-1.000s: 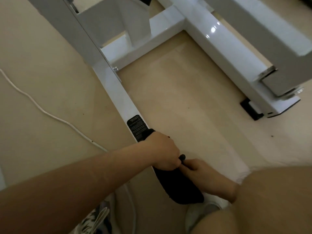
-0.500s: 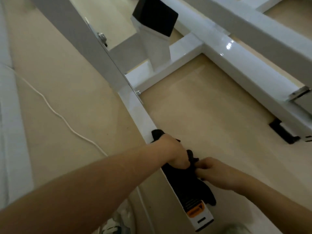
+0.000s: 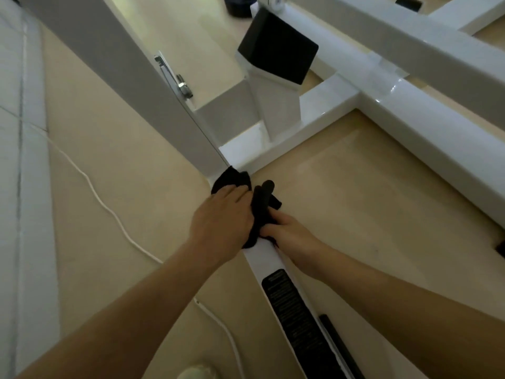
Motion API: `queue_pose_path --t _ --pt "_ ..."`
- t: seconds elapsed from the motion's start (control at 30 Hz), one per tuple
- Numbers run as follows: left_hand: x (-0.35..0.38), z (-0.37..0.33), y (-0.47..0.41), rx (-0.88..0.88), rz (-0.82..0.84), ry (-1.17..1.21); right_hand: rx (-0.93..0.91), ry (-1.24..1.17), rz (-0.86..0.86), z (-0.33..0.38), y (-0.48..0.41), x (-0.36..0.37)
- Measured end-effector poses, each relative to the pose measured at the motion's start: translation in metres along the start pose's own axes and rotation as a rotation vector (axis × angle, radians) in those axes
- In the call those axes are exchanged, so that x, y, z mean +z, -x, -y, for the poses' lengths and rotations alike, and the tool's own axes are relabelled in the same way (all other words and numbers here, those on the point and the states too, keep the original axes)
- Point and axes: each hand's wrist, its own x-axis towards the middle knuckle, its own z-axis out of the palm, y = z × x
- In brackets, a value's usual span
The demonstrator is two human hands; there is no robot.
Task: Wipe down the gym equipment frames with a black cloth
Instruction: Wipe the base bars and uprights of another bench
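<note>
A black cloth [image 3: 261, 203] is draped over the low white floor bar [image 3: 266, 258] of the gym frame, just below where the bar meets the upright post. My left hand [image 3: 224, 218] lies on top of the cloth with its fingers fairly flat, pressing it onto the bar. My right hand [image 3: 289, 233] grips the cloth's right side against the side of the bar, and a bunched end sticks up above it. A black warning label [image 3: 287, 302] on the bar shows below my hands.
A white cross bar [image 3: 300, 132] and a long white beam [image 3: 437, 149] lie on the beige floor ahead and right. A slanted post [image 3: 131, 77] rises left. A black pad [image 3: 278, 56] sits on a bracket. A white cable [image 3: 109, 209] runs across the floor at left.
Both hands have slid the cloth up the floor bar, away from me, toward the junction with the post. The black label, covered before, now lies bare below them.
</note>
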Motion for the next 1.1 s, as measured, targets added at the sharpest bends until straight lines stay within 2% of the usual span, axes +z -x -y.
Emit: queue_pose_path --t 0.1,0.17,0.23,0.3,0.37,0.4,0.47,0.57,0.63,0.73,0.77,0.83,0.9,0.97,1.03,1.1 --pt "-0.004 0.017 0.007 -0.215 -0.082 0.084 -0.110 0.066 -0.063 0.015 -0.034 0.008" --pt "-0.011 0.024 0.006 -0.386 -0.072 0.242 -0.210 0.199 -0.201 0.017 -0.052 0.009" --pt "-0.013 0.024 -0.003 -0.418 -0.100 0.277 -0.451 0.403 -0.384 0.024 -0.065 0.003" --pt "-0.010 0.017 -0.014 -0.388 -0.164 0.338 -0.824 0.732 -0.539 0.039 -0.084 -0.008" --pt "-0.006 0.009 -0.026 -0.337 -0.228 0.362 -1.031 1.139 -0.560 0.051 -0.109 -0.018" --pt "-0.003 0.006 -0.031 -0.300 -0.241 0.297 -1.019 1.348 -0.518 0.051 -0.121 -0.024" --pt "0.000 0.001 -0.040 -0.215 -0.195 0.055 -0.859 1.677 -0.439 0.044 -0.132 -0.040" --pt "0.001 -0.005 -0.058 -0.212 -0.044 -0.045 -0.807 1.821 -0.517 0.029 -0.121 -0.066" --pt "0.001 -0.009 -0.074 -0.237 0.030 -0.051 -0.813 1.746 -0.581 0.016 -0.103 -0.077" --pt "0.006 -0.019 -0.095 -0.151 0.093 0.061 -0.533 1.511 -0.551 -0.008 -0.075 -0.085" --pt "0.010 -0.023 -0.098 -0.077 0.108 0.103 -0.419 1.324 -0.533 -0.009 -0.071 -0.084" --pt "0.012 -0.029 -0.094 0.063 0.178 0.146 -0.152 0.777 -0.503 0.008 -0.074 -0.079" --pt "0.007 -0.028 -0.085 0.054 0.206 0.082 0.069 0.323 -0.451 0.027 -0.073 -0.073" --pt "-0.009 -0.016 -0.081 -0.013 0.184 -0.091 0.102 0.059 -0.429 0.038 -0.069 -0.071" --pt "-0.026 -0.002 -0.079 -0.076 0.176 -0.227 -0.011 -0.143 -0.484 0.045 -0.065 -0.065" --pt "-0.037 0.007 -0.076 -0.145 0.144 -0.269 -0.175 -0.213 -0.551 0.047 -0.072 -0.057"
